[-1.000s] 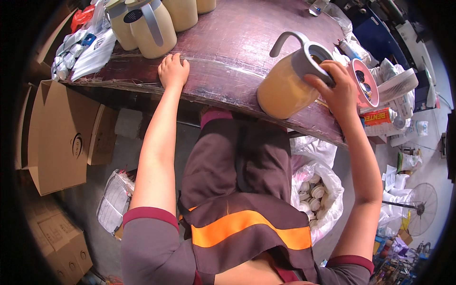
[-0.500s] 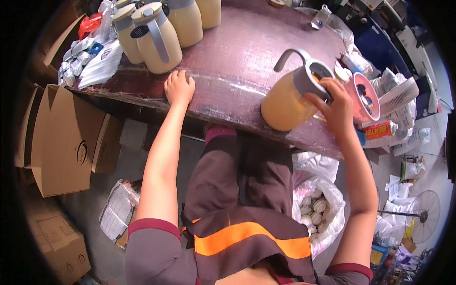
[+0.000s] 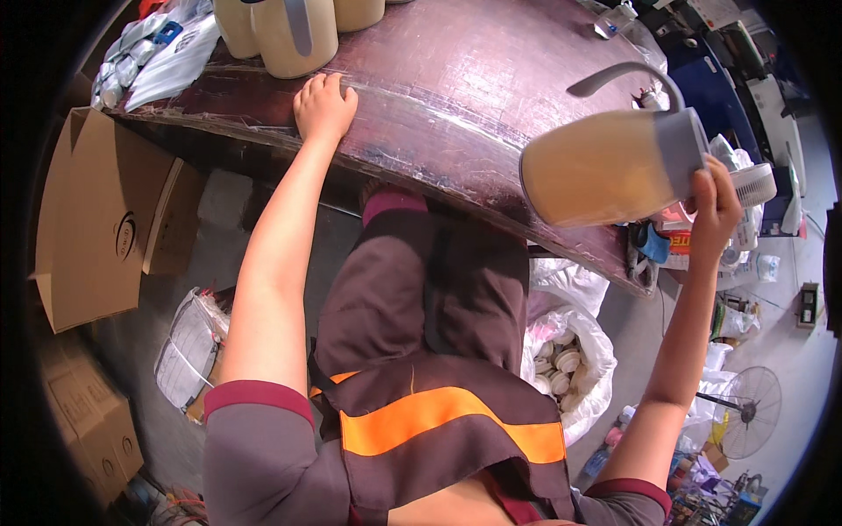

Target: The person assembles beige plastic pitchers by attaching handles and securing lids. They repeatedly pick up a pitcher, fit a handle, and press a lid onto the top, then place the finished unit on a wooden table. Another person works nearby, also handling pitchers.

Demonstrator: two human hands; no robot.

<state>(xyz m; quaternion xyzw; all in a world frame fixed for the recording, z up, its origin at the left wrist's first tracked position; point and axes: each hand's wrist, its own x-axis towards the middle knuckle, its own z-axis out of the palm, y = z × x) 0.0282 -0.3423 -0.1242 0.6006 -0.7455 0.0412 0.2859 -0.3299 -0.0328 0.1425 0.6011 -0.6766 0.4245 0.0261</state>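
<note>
A beige jug (image 3: 601, 167) with a grey collar and a curved grey handle is tipped onto its side above the right part of the table, its mouth toward the right. My right hand (image 3: 717, 202) grips the grey rim at the mouth end; the inside of the jug is hidden. At the table's near edge, my left hand (image 3: 324, 107) rests on the dark red tabletop (image 3: 438, 79), fingers stretched out and holding nothing. Just beyond it, several similar beige jugs (image 3: 298, 39) stand together, cut off by the top of the view.
Silvery wrapped parts and clear plastic sleeves (image 3: 180, 57) lie at the table's left end. Open cardboard boxes (image 3: 96, 219) stand on the floor at left. Below the table's right part sits a white bag (image 3: 588, 368) of round lids. A standing fan (image 3: 750, 410) is farther right.
My right hand has lifted the jug and tipped it from nearly upright to lying sideways, moving it right. The view has shifted, while my left hand stays on the table edge.
</note>
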